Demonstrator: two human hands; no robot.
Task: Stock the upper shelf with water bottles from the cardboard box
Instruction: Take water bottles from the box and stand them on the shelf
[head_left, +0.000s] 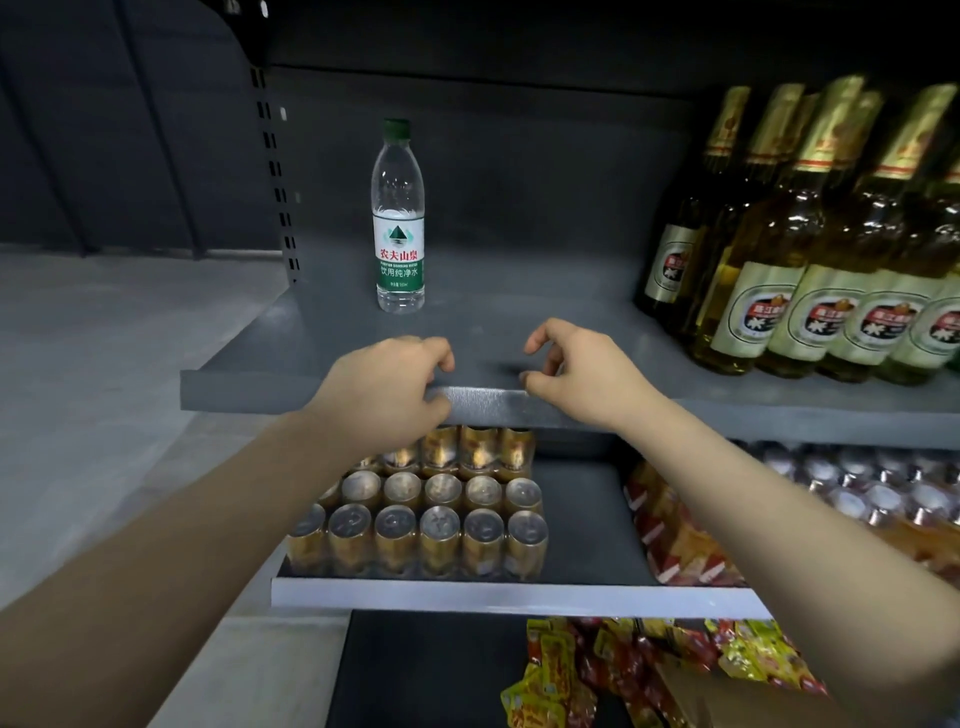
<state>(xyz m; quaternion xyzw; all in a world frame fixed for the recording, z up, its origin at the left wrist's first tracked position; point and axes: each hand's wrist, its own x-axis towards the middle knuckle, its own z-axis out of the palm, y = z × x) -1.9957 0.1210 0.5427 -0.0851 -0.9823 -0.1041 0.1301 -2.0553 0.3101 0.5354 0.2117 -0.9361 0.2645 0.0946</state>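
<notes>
head view: water bottle (398, 218) stands upright on the grey upper shelf (311, 332), towards its left end and near the back panel, clear plastic with a green cap and a green-and-white label facing the camera. it stands alone, well apart from both hands.

left hand (382, 387) hangs over the shelf's front lip, palm down, fingers loosely curled with nothing between them; the fingertips (441, 358) lie at the edge of the shelf, though contact cannot be told for sure. right hand (576, 371) sits just beside it over the same lip, fingers bent and relaxed, thumb and forefinger close together but pinching nothing. a narrow gap separates the two hands.

beer bottles (810, 249) with gold foil necks and pale labels stand packed in rows on the right part of the same shelf, well apart from the water bottle.

on the shelf below, a shrink-wrapped pack of golden cans (441, 525) sits under the left hand, and silver-topped cans (857, 483) lie further right. red and yellow snack packets (571, 670) fill the lowest level.
</notes>
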